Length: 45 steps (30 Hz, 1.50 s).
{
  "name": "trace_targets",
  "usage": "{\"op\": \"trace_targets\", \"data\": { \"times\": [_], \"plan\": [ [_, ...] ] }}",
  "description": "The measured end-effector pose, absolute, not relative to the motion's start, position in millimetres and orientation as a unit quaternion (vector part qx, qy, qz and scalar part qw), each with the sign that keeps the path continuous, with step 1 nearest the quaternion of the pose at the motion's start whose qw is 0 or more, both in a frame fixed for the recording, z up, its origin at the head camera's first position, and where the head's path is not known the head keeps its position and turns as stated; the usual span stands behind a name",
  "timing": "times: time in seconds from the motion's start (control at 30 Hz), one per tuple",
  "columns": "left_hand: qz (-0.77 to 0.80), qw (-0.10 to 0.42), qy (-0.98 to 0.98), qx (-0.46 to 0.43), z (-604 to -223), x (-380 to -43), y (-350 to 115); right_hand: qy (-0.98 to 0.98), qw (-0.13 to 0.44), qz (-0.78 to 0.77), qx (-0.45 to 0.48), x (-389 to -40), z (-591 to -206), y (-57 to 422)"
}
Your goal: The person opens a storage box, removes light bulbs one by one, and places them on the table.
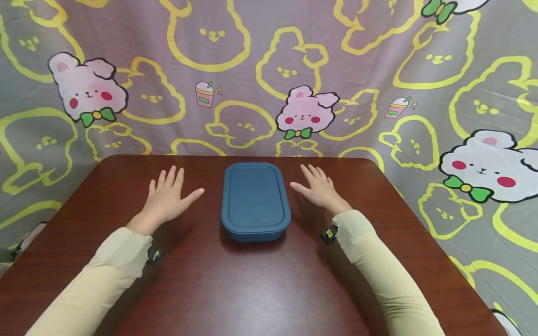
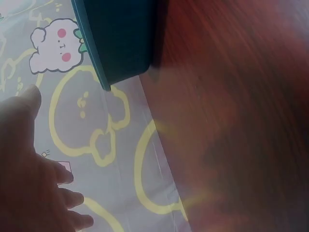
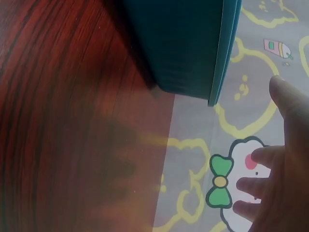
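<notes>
A blue lidded rectangular box [image 1: 255, 198] sits on the dark reddish-brown table, its lid on; what is inside cannot be seen. To its left, my left hand [image 1: 166, 198] hovers above the table with fingers spread, apart from the box. On the other side, closer to the box, my right hand [image 1: 319, 189] is also held with spread fingers and touches nothing. The left wrist view shows the side of the box [image 2: 120, 38] beyond my thumb, and the right wrist view shows its opposite side [image 3: 181, 43]. Neither hand holds anything.
The wooden table [image 1: 256, 289] has rounded far corners. Behind it and along the sides hangs a grey-pink curtain [image 1: 248, 84] printed with yellow outlines and white rabbits. Small dark devices are strapped at both wrists, over light cream sleeves [image 1: 391, 280].
</notes>
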<state>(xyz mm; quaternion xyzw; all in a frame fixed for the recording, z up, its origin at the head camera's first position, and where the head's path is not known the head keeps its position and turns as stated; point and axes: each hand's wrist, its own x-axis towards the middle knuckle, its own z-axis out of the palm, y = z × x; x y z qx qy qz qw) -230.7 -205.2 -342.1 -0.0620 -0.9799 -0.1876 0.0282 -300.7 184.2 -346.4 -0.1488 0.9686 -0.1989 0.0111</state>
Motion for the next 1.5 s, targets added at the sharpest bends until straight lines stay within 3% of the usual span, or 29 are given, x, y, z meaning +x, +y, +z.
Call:
{"op": "trace_targets", "data": {
  "times": [0.47,1.2,1.5],
  "plan": [
    [-0.254,0.037,-0.962,-0.094,-348.9,-235.6,-187.0,0.953,0.016,-0.252,-0.17,-296.5,-352.6,166.6],
    [-0.293,-0.003,-0.945,-0.143,-381.9,-240.3,-150.7,0.926,0.075,-0.311,-0.198,-292.5,-381.2,151.4],
    [-0.298,-0.026,-0.943,-0.148,-384.0,-239.8,-146.5,0.908,0.045,-0.341,-0.239,-293.8,-382.9,151.7]
  ]
}}
